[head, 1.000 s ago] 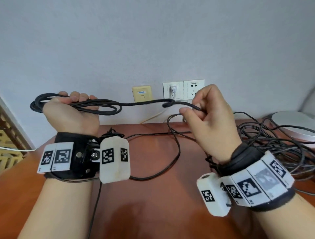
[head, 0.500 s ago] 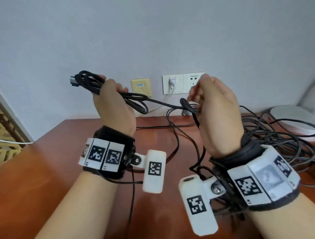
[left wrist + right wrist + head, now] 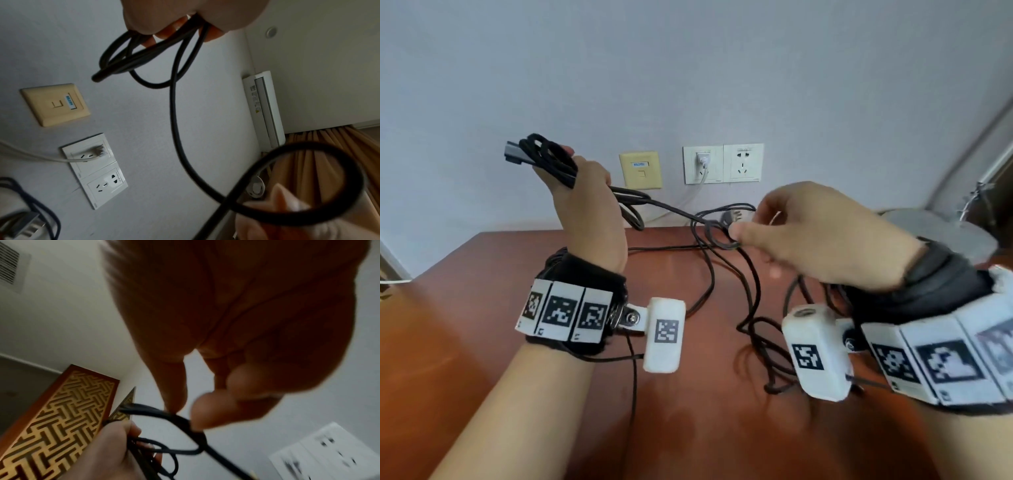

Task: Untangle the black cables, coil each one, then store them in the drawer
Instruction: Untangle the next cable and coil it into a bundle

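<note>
My left hand (image 3: 585, 178) is raised above the table and grips a coil of black cable (image 3: 551, 161), with a grey connector (image 3: 513, 156) sticking out at its top. In the left wrist view the fingers (image 3: 164, 32) curl round several loops of the coil (image 3: 144, 53). One strand (image 3: 664, 205) runs down and right to a small loop (image 3: 719, 236). My right hand (image 3: 743, 226) pinches that loop between thumb and forefinger. The right wrist view shows the pinch on the cable (image 3: 180, 417). No drawer is in view.
More black cable (image 3: 756, 329) lies tangled on the red-brown table (image 3: 500, 308) under my right wrist. On the wall behind are a white double socket (image 3: 743, 164) with a white plug (image 3: 703, 159) and a beige data socket (image 3: 640, 169). A round grey object (image 3: 935, 229) sits at the right.
My left hand swung in from the left and rose upright with the coil. My right hand turned flatter and dropped a little, now pinching a small loop in the strand.
</note>
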Motion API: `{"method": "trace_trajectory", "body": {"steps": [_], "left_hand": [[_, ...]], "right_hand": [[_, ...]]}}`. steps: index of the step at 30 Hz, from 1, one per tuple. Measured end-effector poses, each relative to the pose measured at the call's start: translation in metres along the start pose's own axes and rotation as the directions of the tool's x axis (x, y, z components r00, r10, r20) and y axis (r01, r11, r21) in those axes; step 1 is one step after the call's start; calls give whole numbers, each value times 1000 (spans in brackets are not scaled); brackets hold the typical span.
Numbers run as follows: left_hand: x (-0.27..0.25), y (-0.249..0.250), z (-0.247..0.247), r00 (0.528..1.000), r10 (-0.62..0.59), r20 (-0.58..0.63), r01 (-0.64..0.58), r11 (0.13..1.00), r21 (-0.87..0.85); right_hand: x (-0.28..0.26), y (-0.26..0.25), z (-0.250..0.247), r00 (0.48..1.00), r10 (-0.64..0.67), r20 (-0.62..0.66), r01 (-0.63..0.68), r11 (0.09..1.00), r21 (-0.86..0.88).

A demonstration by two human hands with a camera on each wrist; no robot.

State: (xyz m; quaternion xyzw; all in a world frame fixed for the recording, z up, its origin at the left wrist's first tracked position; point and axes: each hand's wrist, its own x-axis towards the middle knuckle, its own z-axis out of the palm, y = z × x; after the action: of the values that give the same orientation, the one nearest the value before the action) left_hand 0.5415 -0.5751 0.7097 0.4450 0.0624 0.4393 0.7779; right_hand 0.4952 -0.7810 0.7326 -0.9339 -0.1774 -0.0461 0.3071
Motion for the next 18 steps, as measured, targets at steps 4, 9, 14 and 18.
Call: {"method": "trace_trajectory", "body": {"steps": [4,9,14,18], "left_hand": [[-1,4,0,1000,17,-8,-17,1000,18],[-3,3,-2,999,24,-24,-24,1000,20],[-4,0,0,999,-16,-35,16,1000,8],[-2,-1,0,998,-24,-59,24,1000,-6]], "right_hand": [[7,14,18,981,100,-164,-44,948,314],[14,16,43,973,-30,-227,76,978,195],[24,12,63,925,-25,-378,137,953,272],[24,13,61,881,2,-473,225,878,423]]}}
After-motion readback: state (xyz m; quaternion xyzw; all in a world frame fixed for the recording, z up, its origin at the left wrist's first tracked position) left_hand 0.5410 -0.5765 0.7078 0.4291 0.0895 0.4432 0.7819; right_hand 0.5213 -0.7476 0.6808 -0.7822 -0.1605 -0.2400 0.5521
